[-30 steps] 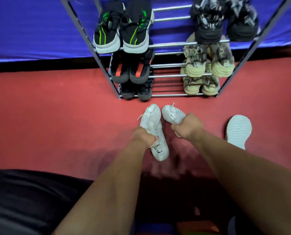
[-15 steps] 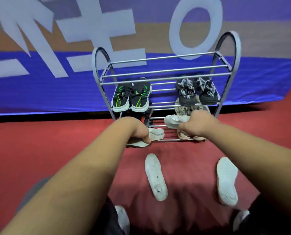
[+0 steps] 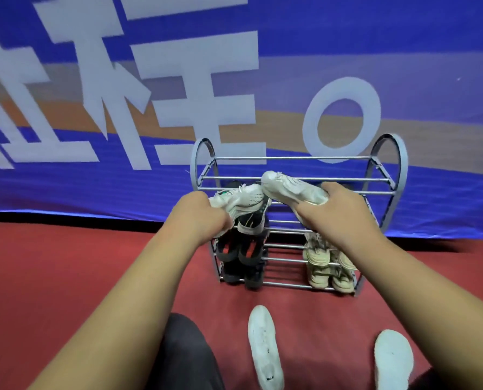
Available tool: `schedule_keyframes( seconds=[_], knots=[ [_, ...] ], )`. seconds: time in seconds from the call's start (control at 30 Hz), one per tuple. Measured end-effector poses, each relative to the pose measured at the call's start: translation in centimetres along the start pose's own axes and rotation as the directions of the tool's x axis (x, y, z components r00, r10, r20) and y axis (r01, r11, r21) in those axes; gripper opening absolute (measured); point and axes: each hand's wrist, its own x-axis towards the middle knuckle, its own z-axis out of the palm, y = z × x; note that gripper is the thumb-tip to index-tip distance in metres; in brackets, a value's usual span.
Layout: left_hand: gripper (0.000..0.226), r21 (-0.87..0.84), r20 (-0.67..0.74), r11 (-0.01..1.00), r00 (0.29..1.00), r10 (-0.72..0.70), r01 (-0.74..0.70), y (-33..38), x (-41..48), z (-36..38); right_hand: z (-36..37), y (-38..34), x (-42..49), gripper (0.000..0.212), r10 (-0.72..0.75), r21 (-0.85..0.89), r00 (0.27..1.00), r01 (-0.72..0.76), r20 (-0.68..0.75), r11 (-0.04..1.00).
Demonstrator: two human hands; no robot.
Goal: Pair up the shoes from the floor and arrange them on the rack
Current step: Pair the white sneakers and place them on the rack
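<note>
In the head view, a white mesh sneaker [image 3: 244, 199] is being gripped at its heel end by the left hand [image 3: 203, 213]. A second white sneaker [image 3: 288, 186] is being gripped by the right hand [image 3: 334, 213]. Both are being held over the front bars of the top shelf of the silver metal-tube rack [image 3: 291, 158]; whether they are resting on it cannot be told. Black shoes [image 3: 240, 250] and beige shoes [image 3: 323, 266] are being kept on the lower shelves. Two white shoes [image 3: 264, 347] are being left on the red floor [image 3: 66, 277] in front of the rack.
</note>
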Motion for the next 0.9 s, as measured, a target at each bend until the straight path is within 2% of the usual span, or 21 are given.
schedule_keyframes(
  seconds=[0.17, 0.3, 0.4, 0.47, 0.57, 0.63, 0.9],
  knots=[
    [0.035, -0.061, -0.187, 0.998, 0.982, 0.006, -0.018, 0.6, 4.3, 1.3, 1.3, -1.1, 3.6, 0.033, -0.091, 0.101, 0.994, 0.097, -0.065, 0.99],
    [0.042, -0.087, -0.283, 0.996, 0.959, -0.019, -0.006, 1.4, 8.6, 3.0, 3.8, -0.9, 7.5, 0.03, -0.045, 0.166, 0.996, 0.057, -0.075, 0.984],
    [0.051, -0.09, -0.362, 0.996, 0.932, -0.012, -0.022, 1.6, 11.3, 4.8, 6.3, -0.2, 9.3, 0.045, -0.002, 0.22, 0.996, 0.021, -0.085, 0.975],
    [0.06, -0.117, -0.401, 0.993, 0.916, -0.023, -0.027, 1.4, 12.9, 6.1, 7.5, 0.0, 10.1, 0.036, 0.022, 0.245, 0.996, -0.001, -0.083, 0.97],
    [0.071, -0.141, -0.435, 0.989, 0.9, -0.022, -0.044, 1.1, 14.8, 7.7, 9.2, -0.6, 11.4, 0.02, 0.046, 0.251, 0.996, -0.025, -0.078, 0.968],
    [0.076, -0.142, -0.441, 0.989, 0.897, -0.017, -0.051, 0.9, 15.9, 8.2, 10.5, -1.3, 12.3, 0.023, 0.042, 0.232, 0.996, -0.024, -0.074, 0.973],
    [0.071, -0.158, -0.45, 0.987, 0.889, -0.081, 0.011, 0.0, 20.5, 9.1, 16.2, -3.0, 15.4, 0.029, 0.065, 0.178, 0.995, -0.051, -0.079, 0.983]
  ],
)
